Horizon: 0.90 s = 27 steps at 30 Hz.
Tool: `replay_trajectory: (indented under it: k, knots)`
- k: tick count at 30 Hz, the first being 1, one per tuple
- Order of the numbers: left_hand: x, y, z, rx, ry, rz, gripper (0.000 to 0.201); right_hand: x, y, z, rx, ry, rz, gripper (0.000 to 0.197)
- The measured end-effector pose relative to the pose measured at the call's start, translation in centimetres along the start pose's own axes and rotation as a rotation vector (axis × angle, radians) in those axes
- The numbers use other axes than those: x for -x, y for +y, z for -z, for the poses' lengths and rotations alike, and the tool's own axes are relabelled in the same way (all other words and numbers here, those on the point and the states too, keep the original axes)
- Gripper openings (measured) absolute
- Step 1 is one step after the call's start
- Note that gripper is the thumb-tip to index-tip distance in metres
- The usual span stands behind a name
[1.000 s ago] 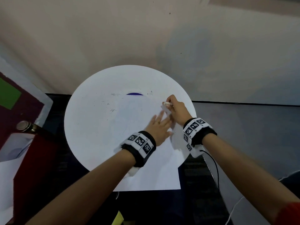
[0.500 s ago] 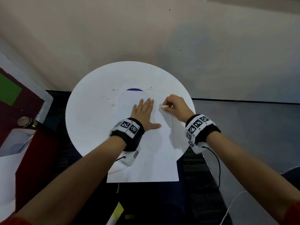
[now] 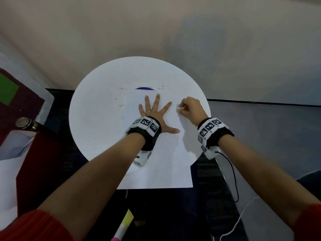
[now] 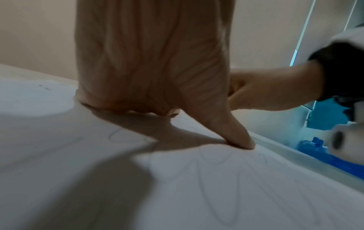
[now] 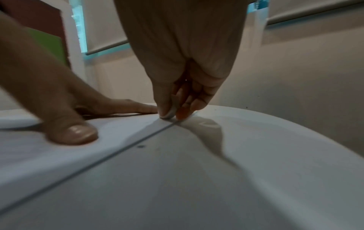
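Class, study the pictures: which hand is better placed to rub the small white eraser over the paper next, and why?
Right. The right hand pinches the eraser, whose tip touches the paper near its edge. The left hand lies flat, fingers spread, pinning the paper down.

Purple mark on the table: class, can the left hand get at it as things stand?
Probably yes: the left hand lies flat on the sheet, fingertips just short of the purple mark, with nothing lying between.
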State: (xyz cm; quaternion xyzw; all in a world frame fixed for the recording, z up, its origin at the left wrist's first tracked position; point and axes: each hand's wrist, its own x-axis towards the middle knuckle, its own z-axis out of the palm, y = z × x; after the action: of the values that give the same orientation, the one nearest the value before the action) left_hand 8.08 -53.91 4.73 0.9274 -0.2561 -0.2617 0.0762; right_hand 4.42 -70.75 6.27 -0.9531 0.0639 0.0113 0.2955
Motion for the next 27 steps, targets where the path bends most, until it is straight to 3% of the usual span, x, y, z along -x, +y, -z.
replay_trajectory:
  k: [3, 8, 13, 18, 23, 27]
  knots:
    - [-0.1, -0.1, -0.1, -0.001, 0.008, 0.008, 0.120, 1.2, 0.1, -0.3, -0.040, 0.004, 0.000, 0.013]
    - [0.0, -0.1, -0.2, -0.011, 0.017, 0.006, 0.122, 3.4, 0.3, -0.1, -0.018, -0.138, 0.049, 0.014]
    - [0.0, -0.2, 0.0, -0.014, 0.015, 0.008, 0.122, 1.1, -0.5, 0.0, -0.011, -0.030, -0.027, 0.013]
    - [0.1, -0.2, -0.1, -0.013, 0.018, -0.004, 0.122, 5.2, 0.2, -0.4, 0.025, -0.107, 0.022, 0.009]
    - [0.1, -0.1, -0.1, -0.015, -0.002, -0.005, 0.125, 1.1, -0.7, -0.4, 0.054, -0.011, -0.040, 0.013]
    - [-0.1, -0.1, -0.2, -0.021, 0.004, 0.005, 0.129, 2.9, -0.8, -0.8, 0.071, -0.056, 0.013, 0.007]
